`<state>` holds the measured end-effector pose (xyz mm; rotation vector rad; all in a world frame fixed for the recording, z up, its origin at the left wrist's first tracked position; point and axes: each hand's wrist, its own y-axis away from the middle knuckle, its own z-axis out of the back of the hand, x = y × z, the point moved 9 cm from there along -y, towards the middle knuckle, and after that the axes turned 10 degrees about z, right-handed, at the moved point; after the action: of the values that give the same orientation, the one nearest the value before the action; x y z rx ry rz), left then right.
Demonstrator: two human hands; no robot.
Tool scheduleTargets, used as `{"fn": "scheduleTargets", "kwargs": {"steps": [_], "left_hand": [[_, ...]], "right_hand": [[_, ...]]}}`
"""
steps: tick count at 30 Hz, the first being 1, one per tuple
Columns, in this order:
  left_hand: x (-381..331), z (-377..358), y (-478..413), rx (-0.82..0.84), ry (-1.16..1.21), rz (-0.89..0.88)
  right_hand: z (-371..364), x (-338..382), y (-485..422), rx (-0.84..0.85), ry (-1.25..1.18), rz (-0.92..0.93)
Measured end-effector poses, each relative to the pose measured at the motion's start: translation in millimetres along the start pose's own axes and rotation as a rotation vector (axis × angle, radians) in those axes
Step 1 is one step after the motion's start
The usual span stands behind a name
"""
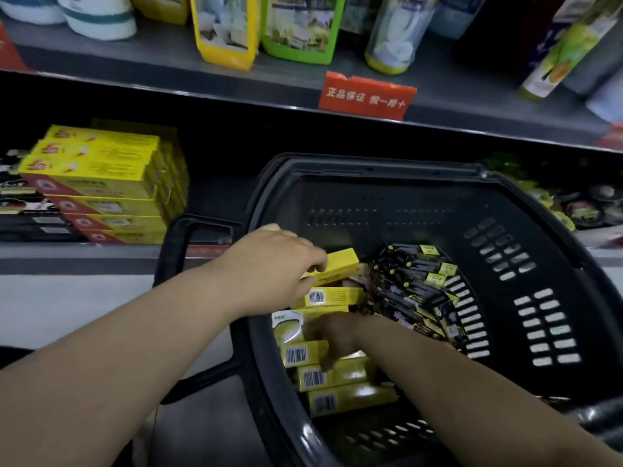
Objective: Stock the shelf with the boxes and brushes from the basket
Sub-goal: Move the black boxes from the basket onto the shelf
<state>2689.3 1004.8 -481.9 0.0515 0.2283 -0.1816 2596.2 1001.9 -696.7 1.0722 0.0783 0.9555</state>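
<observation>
Inside the basket (421, 170), the left hand (269, 264) is pinching a yellow box (340, 266); below it, the right hand (333, 338) is closing its fingers on another box (305, 353), brush packs (418, 291) lying just beside.

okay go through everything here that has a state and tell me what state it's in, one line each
left hand: closed around a yellow box, over the basket
held yellow box: lifted, tilted
right hand: down among the boxes; grip cannot be told
basket: tilted, part full
yellow boxes in basket: lying flat
black packs: heaped at the basket's side
shelf stack: stacked flat
</observation>
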Motion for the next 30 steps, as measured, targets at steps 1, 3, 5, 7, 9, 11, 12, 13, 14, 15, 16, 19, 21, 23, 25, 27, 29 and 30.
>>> {"fn": "scheduleTargets", "kwargs": {"steps": [1,3,5,7,9,11,12,13,14,15,16,19,21,23,25,27,29,30], "left_hand": [[-0.8,-1.6,-0.4,0.003,-0.023,-0.002],[-0.6,-3.2,-0.6,0.004,-0.051,-0.002],[0.1,-4.0,-0.9,0.004,-0.063,-0.001],[0.7,-5.2,-0.5,0.009,-0.062,-0.001],[0.7,-6.1,-1.0,0.007,-0.069,-0.005],[0.1,-7.6,-2.0,0.01,-0.093,-0.007],[-0.9,-9.2,-2.2,0.018,-0.105,-0.007],[-2.4,-10.7,-2.5,0.026,-0.115,-0.007],[-4.1,-12.1,-3.2,0.037,-0.121,-0.008],[-6.0,-13.7,-3.7,0.054,-0.119,-0.006],[-8.2,-15.4,-4.1,0.075,-0.106,-0.004],[-19.4,-22.5,-3.9,0.159,-0.038,0.002],[-28.9,-28.3,-2.7,0.219,0.006,0.0],[-36.2,-33.2,-1.8,0.275,0.041,0.003],[-41.9,-34.8,-2.1,0.305,0.057,0.008],[-47.0,-34.2,-3.1,0.311,0.057,0.004],[-50.6,-34.1,-3.4,0.317,0.066,0.006],[-51.6,-34.7,-3.4,0.323,0.07,0.009]], "right_hand": [[-5.4,4.5,-4.3,0.029,0.067,0.02],[-4.5,9.7,-7.6,0.023,0.126,0.042],[-1.3,11.0,-6.0,0.007,0.134,0.05],[-0.5,9.9,-2.5,0.002,0.109,0.035],[3.8,6.7,4.3,-0.014,0.113,0.023],[25.1,-6.5,16.0,-0.15,0.129,-0.01],[41.7,-19.0,26.8,-0.268,0.126,-0.06],[57.6,-33.6,40.3,-0.386,0.125,-0.122],[68.4,-48.2,54.6,-0.47,0.132,-0.179],[71.8,-61.0,66.5,-0.493,0.144,-0.225],[67.9,-71.5,75.6,-0.455,0.162,-0.265],[45.5,-89.9,90.2,-0.332,0.164,-0.339],[45.4,-92.6,94.5,-0.367,0.141,-0.343],[47.3,-90.3,96.0,-0.365,0.152,-0.346],[41.6,-86.2,95.2,-0.328,0.161,-0.339],[37.7,-81.6,95.0,-0.312,0.196,-0.326],[38.6,-80.5,97.2,-0.317,0.252,-0.344],[40.7,-81.1,99.5,-0.334,0.26,-0.357]]}}
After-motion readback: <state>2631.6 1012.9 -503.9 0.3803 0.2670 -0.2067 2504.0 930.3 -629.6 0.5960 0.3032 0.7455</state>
